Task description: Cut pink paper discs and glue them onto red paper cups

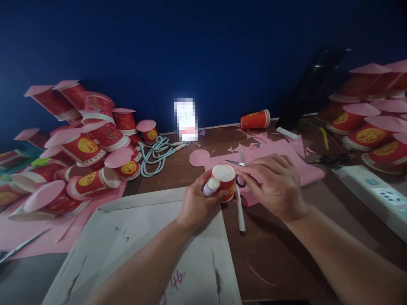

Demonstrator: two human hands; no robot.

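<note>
Dark blue wall backs a brown table, and just above its middle sits a red paper cup, turned upside down so that its white base faces up and its inside is hidden. Closed round the cup's side is the left hand, which also clamps a pale purple glue stick against it. From the other side, the right hand has its fingers bent, tips at the cup's upper edge; whether they pinch it cannot be told. Scissors lie on pink paper just behind, mostly covered by that hand, and a white pen lies below the cup. Heaps of red cups capped with pink discs stand left and right, the right heap cut off by the frame.
</note>
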